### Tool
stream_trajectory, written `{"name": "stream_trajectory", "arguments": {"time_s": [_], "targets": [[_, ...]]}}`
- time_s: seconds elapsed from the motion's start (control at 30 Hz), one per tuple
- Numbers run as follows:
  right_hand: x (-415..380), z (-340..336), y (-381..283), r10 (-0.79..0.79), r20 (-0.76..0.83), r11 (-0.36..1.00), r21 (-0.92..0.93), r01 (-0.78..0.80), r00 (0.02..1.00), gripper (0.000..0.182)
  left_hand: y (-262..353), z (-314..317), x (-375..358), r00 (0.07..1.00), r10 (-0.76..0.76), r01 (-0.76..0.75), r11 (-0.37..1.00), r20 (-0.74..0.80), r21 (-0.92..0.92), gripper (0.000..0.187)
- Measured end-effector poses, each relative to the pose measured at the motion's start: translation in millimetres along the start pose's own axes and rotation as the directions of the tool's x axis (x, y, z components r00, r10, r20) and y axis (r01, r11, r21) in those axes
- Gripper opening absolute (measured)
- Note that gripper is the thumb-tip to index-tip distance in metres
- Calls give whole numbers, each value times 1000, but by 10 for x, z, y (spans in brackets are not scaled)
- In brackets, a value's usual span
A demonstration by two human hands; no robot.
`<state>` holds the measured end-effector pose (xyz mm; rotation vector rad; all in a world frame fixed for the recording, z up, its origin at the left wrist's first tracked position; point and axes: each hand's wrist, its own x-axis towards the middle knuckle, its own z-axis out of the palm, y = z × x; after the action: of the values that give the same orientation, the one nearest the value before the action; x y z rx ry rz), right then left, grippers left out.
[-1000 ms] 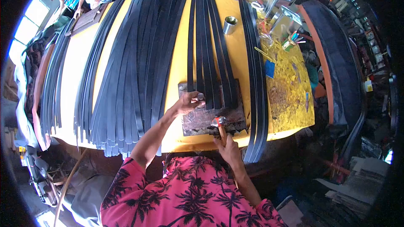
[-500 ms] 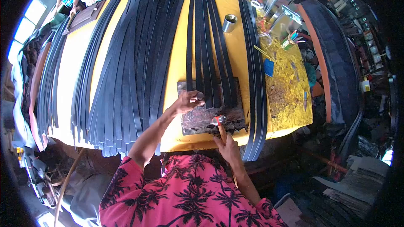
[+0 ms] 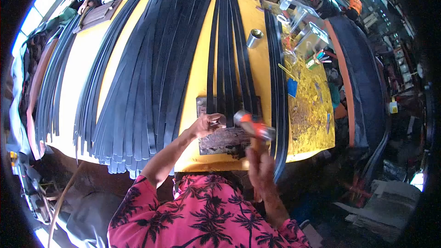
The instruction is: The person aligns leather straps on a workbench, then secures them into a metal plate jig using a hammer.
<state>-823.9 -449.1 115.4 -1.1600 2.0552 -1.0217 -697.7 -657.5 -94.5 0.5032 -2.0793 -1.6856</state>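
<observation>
Fingers of your left hand [image 3: 202, 126] are closed in a pinch around a small piece [image 3: 222, 120], held low over the dark board [image 3: 219, 143]; its lower end is too small and too hidden for you to make out. Your right hand [image 3: 261, 169] wraps the wooden handle of the hammer [image 3: 255, 126], so that grip is closed too. From it the handle points forward, away from your body, and the blurred head sits crosswise at its far end, one face angled forward and left, the other back and right. The hammer head is off to the right of the pinched piece, near it but apart from it, and your right hand lies nearer to you than your left. How high the head hangs above the board you cannot tell.

Around your fingertips, the near ends of the narrow black straps [image 3: 223, 64] lie on the board, their long axes running forward from you, some partly behind the hammer head. Farther out, the wide fan of black straps [image 3: 151, 64] spreads to the left on the yellow tabletop [image 3: 187, 151], another strap bundle [image 3: 276, 73] runs along the right, and the metal cup [image 3: 254, 40] stands forward, between the middle straps and that bundle.
</observation>
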Motion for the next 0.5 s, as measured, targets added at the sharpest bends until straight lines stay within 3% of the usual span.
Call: {"name": "stream_trajectory", "arguments": {"time_s": [0.03, 0.07, 0.1, 0.17, 0.2, 0.23, 0.27, 0.3, 0.33, 0.37, 0.43, 0.47, 0.5], "targets": [[48, -117, -145, -386, -141, 922, -77, 378, 912, 24, -17, 12, -9, 998, 60, -60, 994, 0, 95, 29], [-72, -329, -315, -520, -109, 806, -390, 445, 847, 23, 46, 10, -16, 998, 56, -53, 990, -19, 131, 30], [-65, -359, -584, -423, -317, 898, -20, 440, 849, 22, 117, 16, -26, 998, 54, -49, 991, -31, 127, 30], [-36, -507, -637, -570, -127, 733, 366, 573, 812, 18, 218, -5, -39, 991, 114, -107, 989, -63, 105, 30], [-16, -360, -560, -431, -111, 891, 100, 442, 895, 19, 201, -28, -35, 987, 156, -146, 971, -37, 192, 29], [55, -142, -477, -386, -114, 913, -191, 361, 915, 25, 185, -30, -37, 987, 153, -141, 971, -48, 193, 29], [207, 288, -55, -369, -109, 924, -147, 352, 923, 33, 180, -42, -25, 995, 98, -89, 970, -29, 225, 30], [291, 544, 238, -95, 86, 965, -237, 112, 992, 40, 171, -21, -59, 999, 33, -32, 968, -2, 250, 30], [257, 662, 470, 118, 143, 918, -392, -53, 983, 37, 150, -32, -60, 1000, 23, -19, 973, -15, 232, 31], [251, 632, 485, 109, 138, 920, -389, -47, 984, 37, 132, -3, -52, 999, 30, -26, 971, -16, 239, 31], [254, 587, 528, -63, 112, 944, -317, 96, 992, 39, 96, 10, -66, 950, 310, -255, 848, -44, 464, 38], [197, 518, 552, 111, 125, 974, -210, -83, 986, 52, 156, 59, -94, 999, 7, 4, 976, -51, 218, 33], [234, 485, 572, 84, 115, 977, -206, -59, 990, 52, 272, 60, -70, 998, 29, -14, 972, -59, 236, 33]]}}
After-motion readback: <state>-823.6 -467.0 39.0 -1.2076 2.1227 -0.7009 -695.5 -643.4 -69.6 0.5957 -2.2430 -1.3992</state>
